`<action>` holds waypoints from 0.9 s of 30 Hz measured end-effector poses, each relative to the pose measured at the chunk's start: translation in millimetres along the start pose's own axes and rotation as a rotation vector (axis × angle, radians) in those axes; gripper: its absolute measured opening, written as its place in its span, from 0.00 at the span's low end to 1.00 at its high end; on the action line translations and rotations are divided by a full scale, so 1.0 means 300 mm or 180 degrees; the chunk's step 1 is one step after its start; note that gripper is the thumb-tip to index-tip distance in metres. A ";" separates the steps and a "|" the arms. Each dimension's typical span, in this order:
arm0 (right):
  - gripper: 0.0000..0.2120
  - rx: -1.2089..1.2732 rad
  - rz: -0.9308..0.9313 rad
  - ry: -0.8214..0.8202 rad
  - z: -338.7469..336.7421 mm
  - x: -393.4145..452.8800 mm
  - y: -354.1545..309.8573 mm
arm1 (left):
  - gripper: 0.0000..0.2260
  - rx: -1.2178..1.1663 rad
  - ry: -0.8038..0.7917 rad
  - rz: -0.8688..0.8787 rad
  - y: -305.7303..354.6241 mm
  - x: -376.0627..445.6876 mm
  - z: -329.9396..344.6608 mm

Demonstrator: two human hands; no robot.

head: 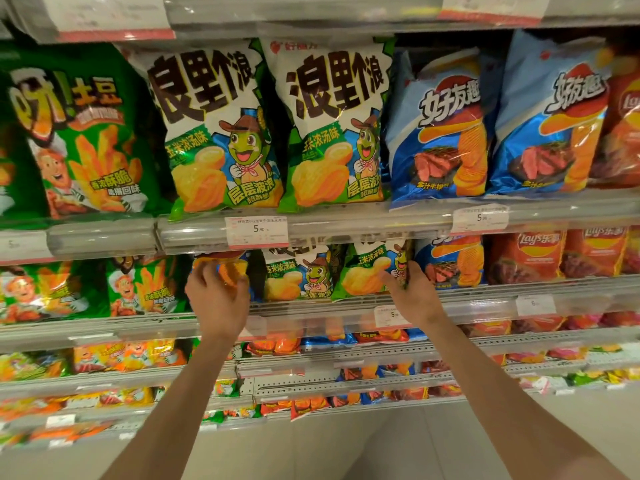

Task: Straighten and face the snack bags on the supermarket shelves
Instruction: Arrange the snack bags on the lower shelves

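Observation:
On the second shelf down stand green-and-white corn snack bags with a cartoon turtle. My left hand (217,296) grips the lower part of the leftmost one, a bag showing orange and blue (231,264), most of which is hidden by the shelf rail and my fingers. My right hand (411,288) holds the right edge of the rightmost turtle bag (367,273), thumb across its front. A third turtle bag (297,276) stands upright between my hands. On the shelf above, two large turtle bags (332,126) face forward.
Green fries bags (83,133) fill the left of both shelves. Blue steak-flavour chip bags (446,126) and red Lay's bags (526,252) stand to the right. Clear price rails with tags (256,230) run along each shelf edge. Lower shelves hold several smaller bags.

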State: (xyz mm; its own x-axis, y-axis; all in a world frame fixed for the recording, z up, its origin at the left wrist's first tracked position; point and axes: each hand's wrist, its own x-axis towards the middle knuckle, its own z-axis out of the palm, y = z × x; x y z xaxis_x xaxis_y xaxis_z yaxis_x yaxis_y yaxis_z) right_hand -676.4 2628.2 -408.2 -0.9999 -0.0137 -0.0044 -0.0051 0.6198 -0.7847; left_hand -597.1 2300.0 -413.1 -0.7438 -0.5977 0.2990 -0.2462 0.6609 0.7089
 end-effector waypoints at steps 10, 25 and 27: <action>0.29 -0.0084 -0.0138 0.0355 0.044 -0.046 -0.019 | 0.45 0.0430 -0.0458 -0.0613 -0.119 0.125 -0.031; 0.33 0.0001 -0.0079 0.0334 0.051 -0.048 -0.009 | 0.26 -0.0719 0.0034 -0.0300 -0.052 0.126 -0.101; 0.28 0.0146 -0.0069 0.0297 0.051 -0.045 -0.013 | 0.21 -0.0964 -0.0008 -0.0323 -0.046 0.114 -0.118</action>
State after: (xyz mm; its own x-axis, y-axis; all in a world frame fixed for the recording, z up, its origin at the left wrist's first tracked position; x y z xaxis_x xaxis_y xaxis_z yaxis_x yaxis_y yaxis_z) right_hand -662.8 2614.0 -414.6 -0.9965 0.0477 0.0690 -0.0282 0.5836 -0.8115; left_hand -597.0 2254.4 -389.9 -0.7265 -0.6525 0.2157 -0.1233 0.4325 0.8931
